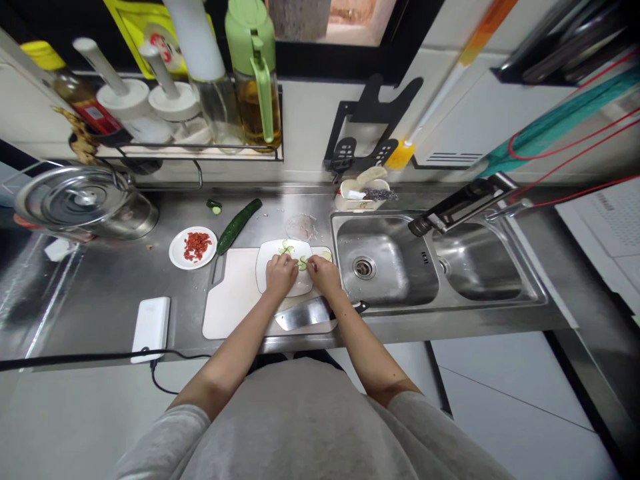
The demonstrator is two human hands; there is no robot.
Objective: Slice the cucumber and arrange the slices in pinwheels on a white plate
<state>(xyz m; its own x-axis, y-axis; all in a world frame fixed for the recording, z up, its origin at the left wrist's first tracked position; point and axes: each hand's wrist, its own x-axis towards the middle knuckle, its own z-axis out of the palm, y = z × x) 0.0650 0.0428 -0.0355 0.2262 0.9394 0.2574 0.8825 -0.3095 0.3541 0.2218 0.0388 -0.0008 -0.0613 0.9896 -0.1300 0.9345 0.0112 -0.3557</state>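
Note:
Over a white square plate (pixel 263 257), both my hands work close together. My right hand (pixel 324 273) pinches a thin green-edged cucumber slice (pixel 303 264) at the plate's right side. The fingers of my left hand (pixel 282 274) are curled together just left of that slice; what they hold is hidden. More curved cucumber slices (pixel 287 248) lie at the plate's far edge. The plate rests on a pale cutting board (pixel 230 300). A cleaver (pixel 304 315) lies on the board's near side, its handle partly under my right forearm. A pale piece (pixel 327 255) sits by the board's far right corner.
A whole cucumber (pixel 239 225), a cut cucumber end (pixel 215 206) and a round plate (pixel 175 257) of small red pieces are beyond the board. Left stand a lidded pot (pixel 130 217) and a white power bank (pixel 151 327) with a cable. A double sink (pixel 385 267) adjoins the board's right.

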